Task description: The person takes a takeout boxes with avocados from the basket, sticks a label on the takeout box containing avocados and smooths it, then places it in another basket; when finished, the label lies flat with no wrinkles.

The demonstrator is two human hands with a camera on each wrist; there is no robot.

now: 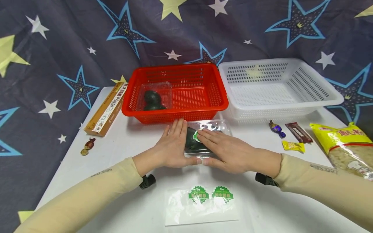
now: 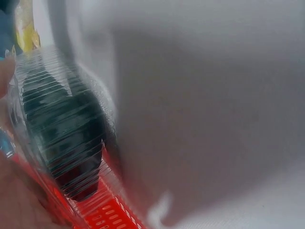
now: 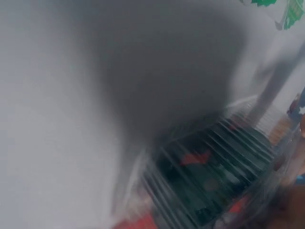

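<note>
A clear plastic box (image 1: 225,125) with dark green, avocado-like fruit (image 1: 190,144) inside lies on the table before the red basket. My left hand (image 1: 172,147) rests on the left part of its lid, fingers straight and pointing away. From the other side my right hand (image 1: 230,149) lies across the lid with extended fingers, its fingertips at a green round sticker (image 1: 196,136). Both thumbs meet near the box's front edge. In the left wrist view the ribbed box side (image 2: 64,124) shows the dark fruit; the right wrist view shows the ribbed side (image 3: 214,167) too.
A red basket (image 1: 175,114) holds another clear box (image 1: 166,89) of dark fruit. Beside it stands a white basket (image 1: 279,108). A pasta box (image 1: 106,110) and wrapped candies (image 1: 292,146) lie at the sides, a yellow bag (image 1: 346,145) far right. Nearest is a sticker sheet (image 1: 201,212).
</note>
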